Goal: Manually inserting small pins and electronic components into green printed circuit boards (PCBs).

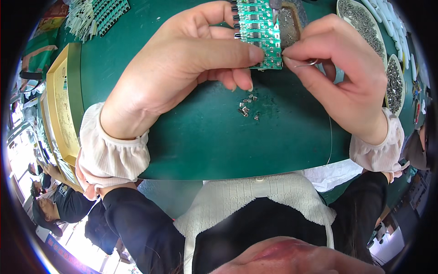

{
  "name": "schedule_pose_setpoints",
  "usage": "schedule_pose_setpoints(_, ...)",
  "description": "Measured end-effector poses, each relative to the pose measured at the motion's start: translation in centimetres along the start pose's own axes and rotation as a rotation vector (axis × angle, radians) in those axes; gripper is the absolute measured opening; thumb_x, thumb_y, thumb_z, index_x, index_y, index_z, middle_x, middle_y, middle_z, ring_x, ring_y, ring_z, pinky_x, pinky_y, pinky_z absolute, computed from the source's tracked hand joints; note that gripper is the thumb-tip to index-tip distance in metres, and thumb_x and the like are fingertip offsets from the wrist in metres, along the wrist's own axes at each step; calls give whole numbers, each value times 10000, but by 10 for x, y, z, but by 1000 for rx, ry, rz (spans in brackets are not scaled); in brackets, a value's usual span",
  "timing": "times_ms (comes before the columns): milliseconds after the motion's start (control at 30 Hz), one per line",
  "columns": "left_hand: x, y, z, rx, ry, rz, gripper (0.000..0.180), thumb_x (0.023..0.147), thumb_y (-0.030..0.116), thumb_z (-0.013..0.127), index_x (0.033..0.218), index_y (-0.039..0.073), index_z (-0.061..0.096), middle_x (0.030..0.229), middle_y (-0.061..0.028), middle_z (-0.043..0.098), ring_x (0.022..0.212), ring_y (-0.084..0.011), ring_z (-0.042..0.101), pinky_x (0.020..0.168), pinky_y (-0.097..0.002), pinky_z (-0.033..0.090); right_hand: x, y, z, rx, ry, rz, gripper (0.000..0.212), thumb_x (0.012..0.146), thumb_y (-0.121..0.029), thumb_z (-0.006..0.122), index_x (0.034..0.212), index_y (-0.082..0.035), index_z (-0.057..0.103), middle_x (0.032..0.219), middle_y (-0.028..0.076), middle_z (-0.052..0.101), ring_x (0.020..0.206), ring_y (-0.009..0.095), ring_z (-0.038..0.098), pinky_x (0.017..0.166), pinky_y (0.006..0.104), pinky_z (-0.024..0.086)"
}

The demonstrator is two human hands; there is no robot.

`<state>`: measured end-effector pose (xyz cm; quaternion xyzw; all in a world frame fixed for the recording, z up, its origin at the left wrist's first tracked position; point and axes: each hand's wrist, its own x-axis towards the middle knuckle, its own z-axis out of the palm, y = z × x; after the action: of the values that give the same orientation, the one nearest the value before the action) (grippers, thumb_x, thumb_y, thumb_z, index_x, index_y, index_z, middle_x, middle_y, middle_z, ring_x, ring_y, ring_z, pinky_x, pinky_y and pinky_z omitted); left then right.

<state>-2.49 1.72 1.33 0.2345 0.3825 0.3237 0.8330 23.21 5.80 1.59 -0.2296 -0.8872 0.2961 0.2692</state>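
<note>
My left hand (178, 59) grips a panel of green circuit boards (267, 34), thumb across its lower end and fingers behind. Black components line the panel's left edge. Thumb and forefinger of my right hand (342, 68) are pinched at the panel's lower right corner. A thin silvery solder wire (306, 65) curls out of that pinch, and a strand hangs below the hand toward the table edge. What looks like a soldering iron tip (275, 13) points down at the panel's upper right, its upper part cut off by the frame. Small metal pieces (246, 107) lie below the panel.
Behind the panel sits a brownish tray (296, 11). To the right stand an oval dish of springs (360, 23), a dish of small metal parts (394, 84) and white tubes (392, 23). At left are a yellow box (64, 105), more boards (109, 13) and another person (68, 201).
</note>
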Motion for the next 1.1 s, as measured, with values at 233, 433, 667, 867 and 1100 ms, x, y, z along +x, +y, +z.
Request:
schedule_pose_setpoints(233,0,5,4,60,31,12,431,935,-93,654,1343,-38,525,1062,-117,732,779,-146,720,721,-257,609,3,4,-6,-91,-79,104,347,740,51,820,1062,-29,717,957,20,633,787,101,573,616,222,425)
schedule_pose_setpoints(433,-1,2,7,142,9,76,491,929,-102,660,1387,-32,496,1086,-106,726,789,-130,711,734,-252,613,0,3,-5,-128,-49,11,355,734,71,820,1062,-26,726,962,32,644,794,108,590,610,223,442)
schedule_pose_setpoints(667,-4,7,11,115,1,94,544,929,-105,656,1427,-32,449,1091,-106,722,791,-131,711,743,-255,616,2,5,-5,-92,-16,-23,330,744,77,814,1046,-17,721,938,36,636,779,101,591,595,223,431)
schedule_pose_setpoints(867,-4,7,16,51,5,68,559,928,-108,654,1436,-28,433,1082,-113,721,781,-140,709,722,-259,611,15,2,8,-309,120,-154,338,875,-20,789,1164,-2,613,797,32,663,740,68,637,561,239,475)
schedule_pose_setpoints(1100,-2,-1,13,265,187,285,524,913,-103,667,1388,-27,459,1026,-110,715,741,-146,703,659,-247,586,26,-3,-8,323,-62,473,251,918,-35,745,1107,2,585,744,9,611,634,39,564,516,222,401)
